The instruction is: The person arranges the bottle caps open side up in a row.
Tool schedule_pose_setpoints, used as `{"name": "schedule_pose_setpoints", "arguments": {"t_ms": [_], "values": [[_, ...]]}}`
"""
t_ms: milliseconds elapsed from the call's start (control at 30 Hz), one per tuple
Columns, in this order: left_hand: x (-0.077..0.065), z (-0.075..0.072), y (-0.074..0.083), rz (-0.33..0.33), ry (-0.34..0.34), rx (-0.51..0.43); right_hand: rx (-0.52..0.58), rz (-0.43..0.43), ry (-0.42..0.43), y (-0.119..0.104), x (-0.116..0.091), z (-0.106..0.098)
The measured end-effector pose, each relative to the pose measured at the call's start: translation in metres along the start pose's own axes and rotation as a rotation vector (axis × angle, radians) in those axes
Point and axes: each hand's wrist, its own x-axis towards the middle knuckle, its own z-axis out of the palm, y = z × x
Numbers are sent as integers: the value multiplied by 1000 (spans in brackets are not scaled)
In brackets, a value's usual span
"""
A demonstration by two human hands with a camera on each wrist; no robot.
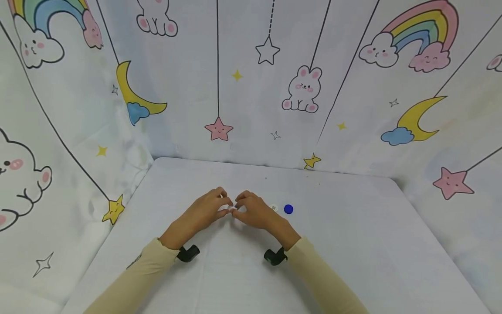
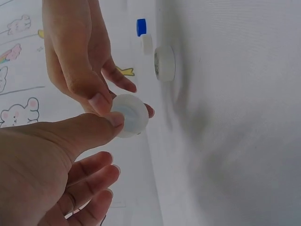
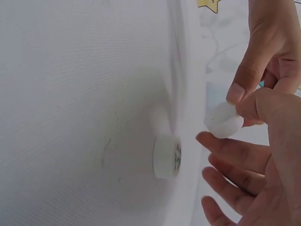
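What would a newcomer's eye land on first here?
Probably the cartoon-printed backdrop rising behind the white table. Next, the blue disc, a vivid spot lying to the right of the person's right grip. Then the small white disc, held between that and the left grip just above the table.

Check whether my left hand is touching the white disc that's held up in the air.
Touching. The left wrist view shows the left hand with its thumb tip against the face of the white disc, overlapping its edge.
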Motion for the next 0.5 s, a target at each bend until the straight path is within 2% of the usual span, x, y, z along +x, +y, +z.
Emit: {"name": "schedule_pose_setpoints", "arguments": {"t_ms": [233,500], "values": [[1,2,-2,-47,6,-27,-11,-24,26,4,-2,0],[2,5,-3,-195,-19,-129,-17,-23,33,-2,-5,-3]]}}
